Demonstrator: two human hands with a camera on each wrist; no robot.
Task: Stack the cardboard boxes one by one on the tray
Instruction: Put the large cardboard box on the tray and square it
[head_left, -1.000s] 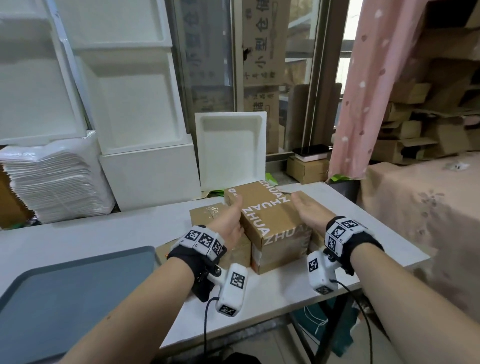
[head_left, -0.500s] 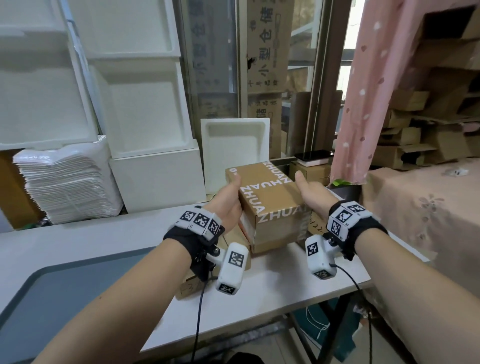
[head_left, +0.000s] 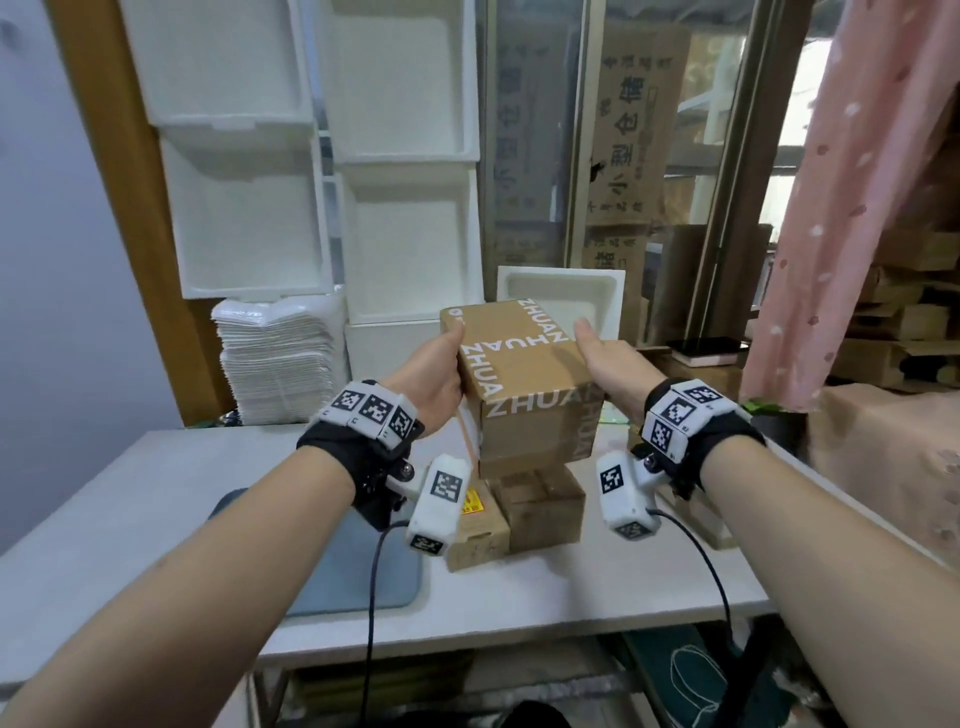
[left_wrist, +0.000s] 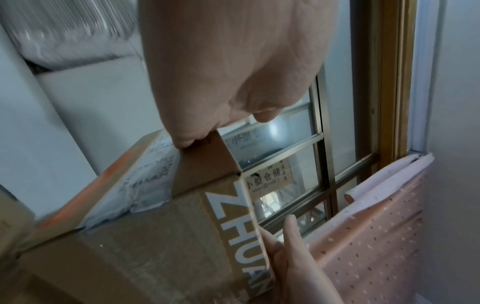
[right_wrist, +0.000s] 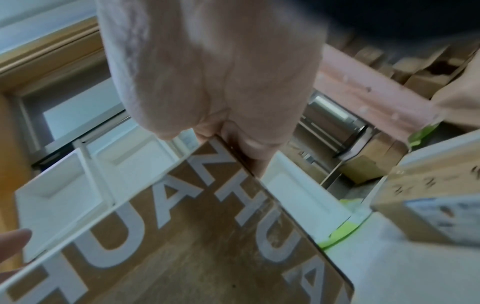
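Observation:
A brown cardboard box (head_left: 519, 374) printed "ZHUAN" hangs in the air above the white table (head_left: 571, 587), held between both hands. My left hand (head_left: 434, 374) grips its left side with the thumb on the top edge, and its palm (left_wrist: 233, 72) presses the box (left_wrist: 155, 236) near a corner. My right hand (head_left: 608, 361) clasps the right side, with its fingers (right_wrist: 249, 148) over the edge of the box (right_wrist: 182, 236). Two smaller cardboard boxes (head_left: 540, 499) stay on the table below. The grey tray (head_left: 395, 571) lies to the lower left, partly behind my left arm.
White foam boxes (head_left: 405, 234) are stacked against the back wall, with a pile of white sheets (head_left: 275, 358) beside them. A foam lid (head_left: 561, 296) leans behind the held box. A pink curtain (head_left: 857, 208) and a cloth-covered table (head_left: 893, 467) are on the right.
Both hands have lifted the ZHUAN box off the smaller boxes and raised it into the air. The view has swung left, and the tray now shows under my left arm.

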